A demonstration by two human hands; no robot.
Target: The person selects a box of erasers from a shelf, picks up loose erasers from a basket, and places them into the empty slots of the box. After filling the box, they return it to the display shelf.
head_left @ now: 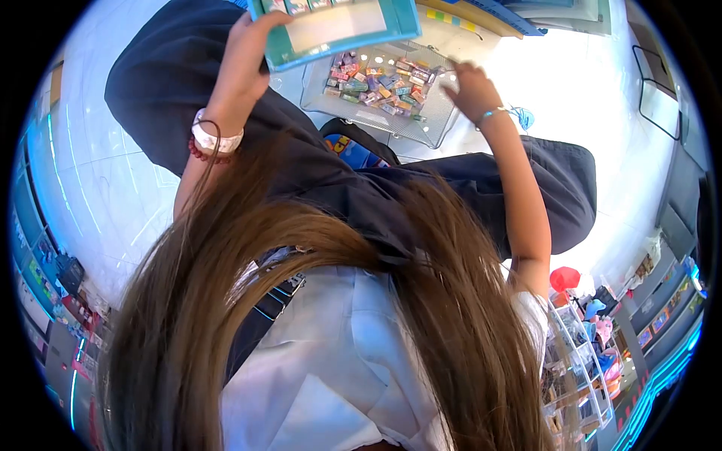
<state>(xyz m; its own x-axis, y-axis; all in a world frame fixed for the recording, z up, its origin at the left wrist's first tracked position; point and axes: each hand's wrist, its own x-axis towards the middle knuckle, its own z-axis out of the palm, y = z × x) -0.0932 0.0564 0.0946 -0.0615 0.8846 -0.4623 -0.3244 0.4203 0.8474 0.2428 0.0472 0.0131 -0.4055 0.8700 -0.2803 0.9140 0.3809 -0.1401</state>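
My left hand (244, 56) is wrapped round the left side of a teal shallow box (342, 49), thumb over its rim. Several small packets (301, 6) stand along the box's upper end, cut off by the frame edge; a pale panel fills the rest. Below the box, a wire mesh basket (368, 116) lies on the floor with many small colourful packets (387, 86) inside. Over the basket's right edge is my right hand (475, 92), thumb apart from the slightly bent fingers, with nothing visible in it.
My crossed legs in dark trousers (481, 184) surround the basket's near side. A black bag (357, 143) with a colourful print sits between them. Cardboard and blue boxes (481, 16) stand at the top. A white rack (583, 361) with goods is behind on the right.
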